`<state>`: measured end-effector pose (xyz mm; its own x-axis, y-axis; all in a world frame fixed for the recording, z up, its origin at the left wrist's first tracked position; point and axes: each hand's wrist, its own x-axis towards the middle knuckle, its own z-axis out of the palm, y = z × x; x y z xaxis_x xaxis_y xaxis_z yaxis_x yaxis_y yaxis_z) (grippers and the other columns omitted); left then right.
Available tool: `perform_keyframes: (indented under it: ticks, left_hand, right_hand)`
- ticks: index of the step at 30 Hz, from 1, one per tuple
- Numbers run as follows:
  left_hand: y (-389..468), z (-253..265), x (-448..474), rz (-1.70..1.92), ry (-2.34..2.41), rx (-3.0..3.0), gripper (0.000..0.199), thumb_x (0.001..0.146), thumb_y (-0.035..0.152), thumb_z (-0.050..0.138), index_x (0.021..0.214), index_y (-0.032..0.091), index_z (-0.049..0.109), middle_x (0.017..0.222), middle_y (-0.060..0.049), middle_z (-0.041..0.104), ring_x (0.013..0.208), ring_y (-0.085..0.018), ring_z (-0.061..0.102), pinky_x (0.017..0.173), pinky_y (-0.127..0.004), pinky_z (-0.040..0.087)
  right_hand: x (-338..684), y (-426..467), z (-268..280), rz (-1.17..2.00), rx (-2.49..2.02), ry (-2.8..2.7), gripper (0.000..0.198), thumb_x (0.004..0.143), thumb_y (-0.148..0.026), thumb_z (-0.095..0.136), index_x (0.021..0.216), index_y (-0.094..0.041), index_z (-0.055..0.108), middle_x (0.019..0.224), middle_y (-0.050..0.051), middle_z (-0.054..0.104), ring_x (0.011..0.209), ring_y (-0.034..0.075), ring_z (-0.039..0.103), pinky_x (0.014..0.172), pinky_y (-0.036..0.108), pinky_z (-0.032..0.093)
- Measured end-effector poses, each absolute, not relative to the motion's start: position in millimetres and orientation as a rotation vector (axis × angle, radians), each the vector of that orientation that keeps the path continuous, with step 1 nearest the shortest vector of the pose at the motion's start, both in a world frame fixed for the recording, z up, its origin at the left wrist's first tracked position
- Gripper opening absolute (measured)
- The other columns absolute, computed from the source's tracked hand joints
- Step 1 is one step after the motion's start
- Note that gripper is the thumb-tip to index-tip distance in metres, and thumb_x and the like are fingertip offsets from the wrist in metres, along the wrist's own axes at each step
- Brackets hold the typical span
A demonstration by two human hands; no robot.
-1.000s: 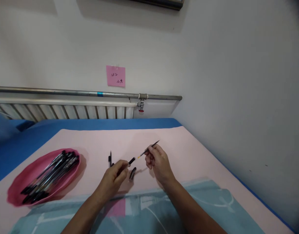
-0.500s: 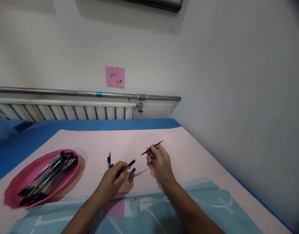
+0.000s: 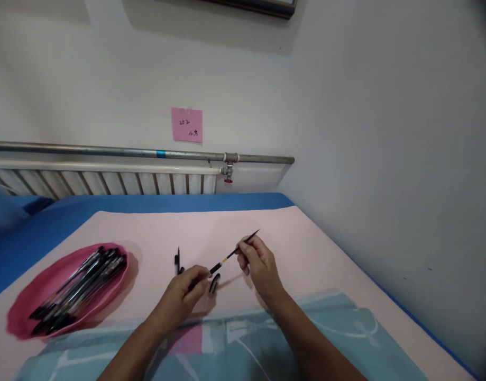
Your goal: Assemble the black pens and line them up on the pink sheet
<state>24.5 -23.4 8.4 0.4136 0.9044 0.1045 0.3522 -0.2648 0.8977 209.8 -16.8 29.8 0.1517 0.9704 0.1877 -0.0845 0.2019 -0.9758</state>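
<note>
My left hand (image 3: 186, 290) is closed on a pen barrel (image 3: 214, 269), its black end poking out past the fingertips toward the right. Pinched in my right hand (image 3: 260, 264) is a thin dark pen refill (image 3: 232, 252), slanting up to a fine point at the upper right. The refill's lower end, with a yellow band, meets the barrel's end; how deep it sits inside I cannot tell. Just beside my left fingers, a black pen cap (image 3: 214, 284) rests on the table. Other small black pen parts (image 3: 178, 260) lie behind my left hand, partly hidden by it.
A pink oval basket (image 3: 18, 301) with several black and clear pens (image 3: 84, 288) stands at the left. Light blue cloth (image 3: 326, 323) covers the near edge of the pink tabletop (image 3: 155, 227). Behind are a radiator (image 3: 108, 182) and pipe (image 3: 127, 152); a wall rises at the right.
My right hand has moved slightly down and left, bringing the refill closer to the barrel. Less of the refill's lower end shows between the hands. My left hand has barely moved.
</note>
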Motion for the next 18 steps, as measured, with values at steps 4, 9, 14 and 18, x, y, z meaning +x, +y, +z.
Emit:
perform_keyframes:
  ticks: [4,9,14,18]
  left_hand:
    - [-23.1,9.4,24.3,0.795,1.075,1.76,0.021,0.081,0.032,0.044,0.086,0.017,0.057,0.066,0.003,0.048,0.059,-0.011,0.04,0.055,-0.021,0.031]
    - [-19.1,3.6,21.7,0.805,1.064,1.618,0.024,0.081,0.037,0.044,0.089,0.017,0.056,0.062,0.004,0.043,0.054,-0.009,0.038,0.051,-0.02,0.029]
    - [-17.1,0.0,19.2,0.862,1.026,1.462,0.034,0.08,0.043,0.047,0.099,0.016,0.055,0.058,0.006,0.04,0.049,-0.007,0.035,0.045,-0.019,0.026]
    - [-14.6,3.0,11.8,1.026,1.044,1.307,0.042,0.08,0.046,0.048,0.112,0.018,0.049,0.054,0.008,0.038,0.043,-0.006,0.033,0.041,-0.017,0.024]
  right_hand:
    - [204.2,-17.9,24.8,1.194,-1.108,-1.312,0.012,0.074,-0.029,0.056,0.073,-0.017,0.057,0.051,-0.005,0.046,0.044,0.007,0.04,0.039,0.017,0.03]
    - [204.0,-14.6,27.0,1.19,-1.076,-1.155,0.021,0.073,-0.032,0.056,0.09,-0.019,0.058,0.059,-0.004,0.051,0.042,0.006,0.039,0.035,0.018,0.026]
    - [208.2,-11.3,21.3,1.039,-1.124,-1.2,0.016,0.075,-0.031,0.054,0.086,-0.019,0.057,0.063,-0.003,0.052,0.046,0.008,0.043,0.04,0.019,0.031]
    - [195.5,-18.0,9.7,0.813,-1.179,-1.632,0.012,0.08,-0.024,0.049,0.075,-0.02,0.059,0.066,-0.001,0.055,0.061,0.011,0.051,0.058,0.023,0.04]
